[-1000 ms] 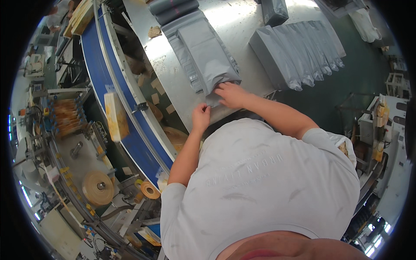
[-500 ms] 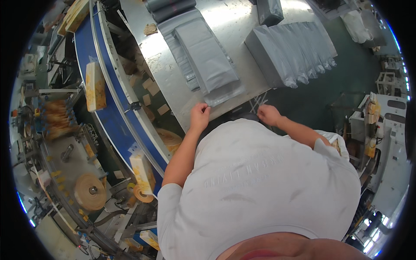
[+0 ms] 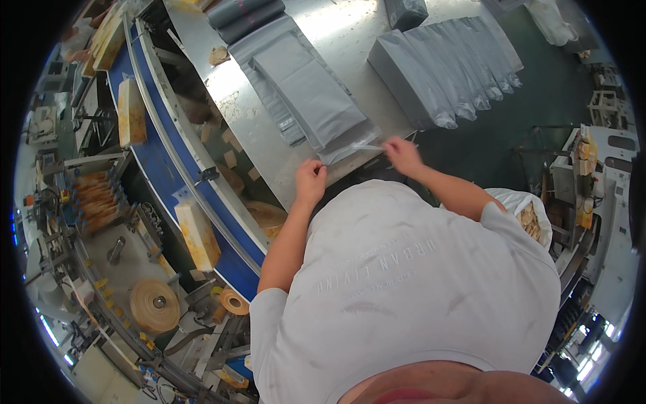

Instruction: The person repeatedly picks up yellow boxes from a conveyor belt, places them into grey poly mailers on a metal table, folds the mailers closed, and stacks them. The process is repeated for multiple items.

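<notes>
A grey plastic bag (image 3: pixel 309 101) with a block-shaped content lies on a stack of flat grey bags (image 3: pixel 272 111), its loose flap at the table's near edge. My left hand (image 3: pixel 311 182) is closed at the near left corner of that flap and seems to pinch it. Over the flap's right end, my right hand (image 3: pixel 402 155) is closed with fingertips pressed together. A thin whitish strip (image 3: pixel 368 147) runs from those fingertips to the left across the flap.
Several filled grey bags (image 3: pixel 437 67) stand in a row on the metal table (image 3: pixel 239 111), dark grey rolls (image 3: pixel 249 17) at its far side. To the left, a blue conveyor (image 3: pixel 161 165) carries white-and-yellow blocks (image 3: pixel 132 113). A white sack (image 3: pixel 515 202) is at my right.
My right hand has moved up and left, from below the table edge to the flap, where the whitish strip now shows. My left hand stays at the corner. The conveyor's blocks have shifted.
</notes>
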`<state>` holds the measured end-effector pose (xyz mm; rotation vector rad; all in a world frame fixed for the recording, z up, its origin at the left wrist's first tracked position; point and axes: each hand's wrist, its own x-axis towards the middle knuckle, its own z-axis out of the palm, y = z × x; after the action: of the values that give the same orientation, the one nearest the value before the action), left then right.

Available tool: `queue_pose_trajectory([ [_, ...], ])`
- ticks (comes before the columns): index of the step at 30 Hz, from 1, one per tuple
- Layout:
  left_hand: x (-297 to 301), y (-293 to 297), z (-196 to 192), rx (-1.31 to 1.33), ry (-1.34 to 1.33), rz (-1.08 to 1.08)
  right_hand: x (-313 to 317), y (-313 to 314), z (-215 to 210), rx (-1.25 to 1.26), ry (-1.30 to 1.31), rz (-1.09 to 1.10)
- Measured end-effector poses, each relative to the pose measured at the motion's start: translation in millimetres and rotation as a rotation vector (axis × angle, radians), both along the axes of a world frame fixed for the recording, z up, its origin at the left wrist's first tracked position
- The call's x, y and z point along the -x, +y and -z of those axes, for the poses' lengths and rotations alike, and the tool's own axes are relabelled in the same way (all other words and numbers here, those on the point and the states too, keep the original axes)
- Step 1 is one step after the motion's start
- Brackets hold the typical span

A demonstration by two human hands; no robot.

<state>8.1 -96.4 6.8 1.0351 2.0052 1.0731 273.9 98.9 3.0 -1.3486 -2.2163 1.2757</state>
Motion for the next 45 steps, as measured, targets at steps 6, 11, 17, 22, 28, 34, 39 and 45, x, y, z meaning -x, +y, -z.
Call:
queue_pose_trajectory([
  [6, 9, -34, -5, 0.158, -0.087, 0.032, -210, 32, -9, 0.017, -1.342, -1.172],
  [11, 41, 7, -67, -0.201, 0.883, 0.398, -27, 44, -86, -0.542, -0.32, -0.759],
  [17, 64, 52, -47, -0.351, 1.059, 0.859, 91, 105, -83, -1.214, 0.08, -1.3],
  [22, 76, 41, -44, -0.272, 0.959, 0.816, 85, 115, -58, -0.886, 0.015, -1.392],
  [28, 86, 48, -29, -0.244, 0.378, 0.302, 101, 100, -42, 0.074, 0.199, -0.418],
  [34, 85, 84, 18, -0.122, -0.369, -0.557, 164, 85, -2, 0.156, 0.119, -0.029],
  [39, 62, 102, 13, -0.211, 0.133, -0.693, 172, 78, 15, 0.153, 0.116, 0.261],
  [45, 21, 108, -8, -0.048, -0.145, -0.304, 179, 74, 12, -0.066, 0.258, -0.111],
])
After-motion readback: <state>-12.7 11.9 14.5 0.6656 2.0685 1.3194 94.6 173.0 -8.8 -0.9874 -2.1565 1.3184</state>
